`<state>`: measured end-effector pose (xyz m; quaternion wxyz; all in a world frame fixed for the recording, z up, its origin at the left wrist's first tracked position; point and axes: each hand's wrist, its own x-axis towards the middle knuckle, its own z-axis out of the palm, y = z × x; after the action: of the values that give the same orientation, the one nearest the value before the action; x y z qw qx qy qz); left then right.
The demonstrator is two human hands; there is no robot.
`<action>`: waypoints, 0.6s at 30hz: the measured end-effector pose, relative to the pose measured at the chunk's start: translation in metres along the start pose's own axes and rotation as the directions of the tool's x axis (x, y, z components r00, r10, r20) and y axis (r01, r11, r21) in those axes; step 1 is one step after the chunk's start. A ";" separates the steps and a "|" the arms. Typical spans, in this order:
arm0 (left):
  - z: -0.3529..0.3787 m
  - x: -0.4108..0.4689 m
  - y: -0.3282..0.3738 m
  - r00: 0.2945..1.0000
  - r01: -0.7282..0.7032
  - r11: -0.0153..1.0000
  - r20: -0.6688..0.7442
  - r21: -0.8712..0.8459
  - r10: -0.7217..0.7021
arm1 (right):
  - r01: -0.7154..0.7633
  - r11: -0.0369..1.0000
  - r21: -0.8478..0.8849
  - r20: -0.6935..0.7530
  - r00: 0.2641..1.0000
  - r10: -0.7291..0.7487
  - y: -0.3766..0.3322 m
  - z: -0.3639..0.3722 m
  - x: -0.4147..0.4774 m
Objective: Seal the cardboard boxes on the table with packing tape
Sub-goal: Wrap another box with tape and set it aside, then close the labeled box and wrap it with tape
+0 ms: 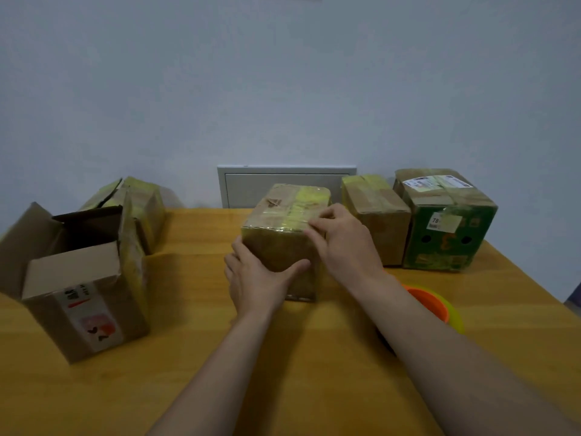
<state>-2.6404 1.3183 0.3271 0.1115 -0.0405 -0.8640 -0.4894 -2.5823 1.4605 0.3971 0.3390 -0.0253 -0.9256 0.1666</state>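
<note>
A small brown cardboard box (284,212) with yellowish tape across its closed top stands in the middle of the wooden table (195,357). My left hand (254,278) lies against its near left side, fingers straight and thumb spread over the front face. My right hand (342,243) rests on the box's top right edge with the fingers flat on the tape. A roll of tape (440,305) with an orange core and yellow-green rim lies on the table just right of my right forearm, partly hidden by it.
An open box (85,297) with raised flaps stands at the left, a taped box (138,202) behind it. At the back right are a taped brown box (380,215) and a green printed box (446,221). A grey wall panel (245,187) sits behind the table.
</note>
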 end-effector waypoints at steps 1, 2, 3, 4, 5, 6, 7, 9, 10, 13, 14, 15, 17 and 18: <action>0.008 0.008 0.000 1.000 -0.009 1.000 0.008 0.016 0.009 | 0.009 0.998 -0.062 -0.007 1.000 -0.009 0.007 0.002 0.009; 0.017 0.016 0.000 1.000 -0.023 0.999 0.016 0.027 0.023 | 0.019 0.991 -0.133 -0.014 1.000 -0.021 0.014 0.004 0.017; 0.025 0.024 0.001 0.999 -0.040 0.999 0.023 0.034 0.039 | 0.026 0.979 -0.201 -0.025 0.999 -0.032 0.020 0.006 0.026; 0.033 0.032 0.004 0.998 -0.057 0.998 0.027 0.040 0.056 | 0.026 0.965 -0.261 -0.037 0.999 -0.037 0.025 0.007 0.034; 0.041 0.039 0.006 0.997 -0.072 0.996 0.031 0.049 0.070 | 0.015 0.950 -0.312 -0.043 0.999 -0.030 0.030 0.008 0.041; 0.049 0.046 0.010 0.996 -0.082 0.995 0.040 0.061 0.079 | -0.003 0.935 -0.355 -0.039 0.999 -0.012 0.035 0.008 0.047; 0.057 0.052 0.013 0.995 -0.088 0.994 0.057 0.066 0.085 | -0.019 0.919 -0.394 -0.026 1.000 0.009 0.040 0.008 0.052; 0.068 0.065 0.019 0.989 -0.102 0.994 0.116 0.046 0.097 | -0.036 0.886 -0.462 0.014 0.999 0.048 0.050 0.009 0.061; 0.072 0.071 0.021 0.982 -0.114 0.993 0.156 0.020 0.110 | -0.038 0.865 -0.501 0.042 0.997 0.068 0.053 0.010 0.064; 0.069 0.082 0.024 0.937 -0.153 0.979 0.295 -0.134 0.187 | -0.058 0.782 -0.620 0.136 0.974 0.181 0.054 0.012 0.069; 0.063 0.081 0.024 0.916 -0.166 0.972 0.340 -0.166 0.214 | -0.073 0.766 -0.639 0.159 0.961 0.224 0.053 0.013 0.068; 0.054 0.079 0.023 0.895 -0.180 0.969 0.380 -0.171 0.233 | -0.088 0.760 -0.644 0.178 0.949 0.260 0.051 0.013 0.067; 0.032 0.071 0.021 0.873 -0.206 0.969 0.421 -0.137 0.245 | -0.117 0.777 -0.618 0.187 0.938 0.291 0.041 0.013 0.063; 0.018 0.067 0.020 0.876 -0.233 0.968 0.412 -0.094 0.251 | -0.127 0.804 -0.581 0.168 0.948 0.272 0.032 0.014 0.060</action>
<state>-2.7044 1.3410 0.3506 -0.0178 -0.2549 -0.8454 -0.4690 -2.6396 1.4962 0.4144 0.1807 -0.2013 -0.9596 -0.0770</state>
